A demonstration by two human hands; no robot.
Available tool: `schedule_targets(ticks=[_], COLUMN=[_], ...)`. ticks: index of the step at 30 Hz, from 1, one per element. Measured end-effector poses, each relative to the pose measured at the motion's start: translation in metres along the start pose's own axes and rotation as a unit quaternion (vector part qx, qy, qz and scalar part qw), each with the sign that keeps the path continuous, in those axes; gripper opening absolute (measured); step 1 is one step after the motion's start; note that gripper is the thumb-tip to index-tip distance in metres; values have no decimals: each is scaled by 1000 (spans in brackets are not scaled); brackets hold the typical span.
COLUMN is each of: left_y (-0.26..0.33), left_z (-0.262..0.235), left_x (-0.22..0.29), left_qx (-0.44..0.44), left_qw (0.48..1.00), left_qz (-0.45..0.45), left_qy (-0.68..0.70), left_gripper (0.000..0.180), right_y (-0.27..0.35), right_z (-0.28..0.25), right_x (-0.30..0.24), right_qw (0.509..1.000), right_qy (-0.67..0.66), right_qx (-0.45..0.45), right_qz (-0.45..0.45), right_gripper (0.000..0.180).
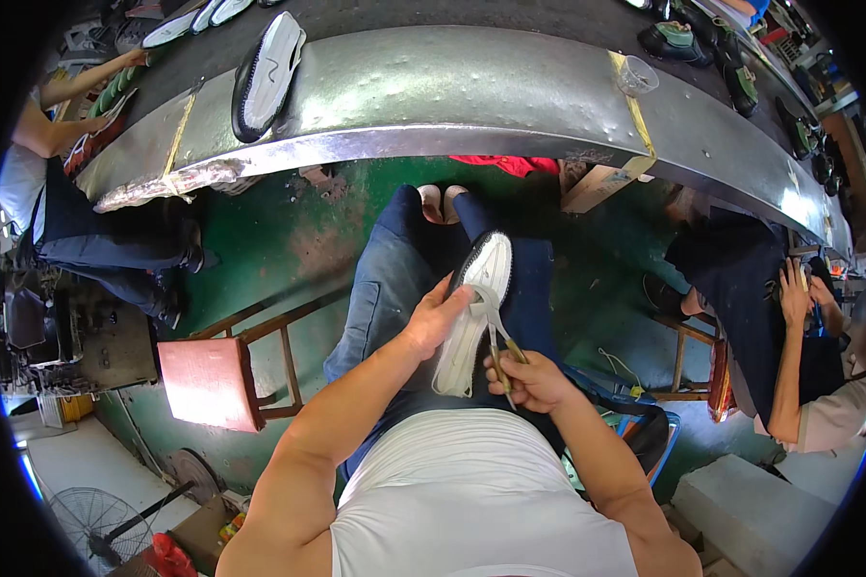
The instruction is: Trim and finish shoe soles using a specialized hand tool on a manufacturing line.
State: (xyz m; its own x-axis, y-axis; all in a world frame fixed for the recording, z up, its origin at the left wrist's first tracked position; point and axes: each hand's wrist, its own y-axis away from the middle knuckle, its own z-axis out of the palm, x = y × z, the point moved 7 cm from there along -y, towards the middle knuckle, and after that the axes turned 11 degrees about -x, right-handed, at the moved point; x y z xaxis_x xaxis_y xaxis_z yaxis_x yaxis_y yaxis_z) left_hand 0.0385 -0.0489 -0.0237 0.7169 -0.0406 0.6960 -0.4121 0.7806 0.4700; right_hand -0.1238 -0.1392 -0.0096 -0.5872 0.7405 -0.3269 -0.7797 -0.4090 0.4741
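A shoe (460, 354) with a white sole side and a dark stitched edge lies over my lap, its toe pointing away from me. My left hand (435, 322) grips the shoe's left side, thumb on top near a pale looped strip (486, 300) that stands up from the sole. My right hand (534, 381) is closed around a slim tool with a brass-coloured handle (516, 352) and thin metal ends. One end of the tool reaches up to the strip; its exact kind I cannot tell.
Ahead runs a metal-covered bench (452, 82) carrying another shoe (269, 82), a clear plastic cup (637, 75) and several dark shoes at right. A red-topped stool (210, 383) stands at left, a fan (96, 529) behind it. Co-workers sit at left (29, 173) and right (789, 356).
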Motion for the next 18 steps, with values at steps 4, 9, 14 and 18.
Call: schedule_targets(ticks=[4, 9, 14, 18], left_y=[-8, -2, -9, -17], left_z=[5, 17, 6, 2], left_x=[10, 23, 24, 19], left_qx=[9, 12, 8, -50], left_qw=[999, 990, 968, 964], left_qz=[-19, -52, -77, -108], left_qy=[-50, -130, -239, -236], left_gripper=[51, 51, 59, 61], right_y=[42, 49, 9, 16], right_z=[4, 35, 57, 49], right_x=[-40, -103, -137, -123], right_qw=[986, 828, 667, 660], right_qy=[158, 529, 725, 727], right_qx=[14, 160, 171, 174], right_qz=[57, -93, 10, -73], right_gripper=[28, 34, 45, 40])
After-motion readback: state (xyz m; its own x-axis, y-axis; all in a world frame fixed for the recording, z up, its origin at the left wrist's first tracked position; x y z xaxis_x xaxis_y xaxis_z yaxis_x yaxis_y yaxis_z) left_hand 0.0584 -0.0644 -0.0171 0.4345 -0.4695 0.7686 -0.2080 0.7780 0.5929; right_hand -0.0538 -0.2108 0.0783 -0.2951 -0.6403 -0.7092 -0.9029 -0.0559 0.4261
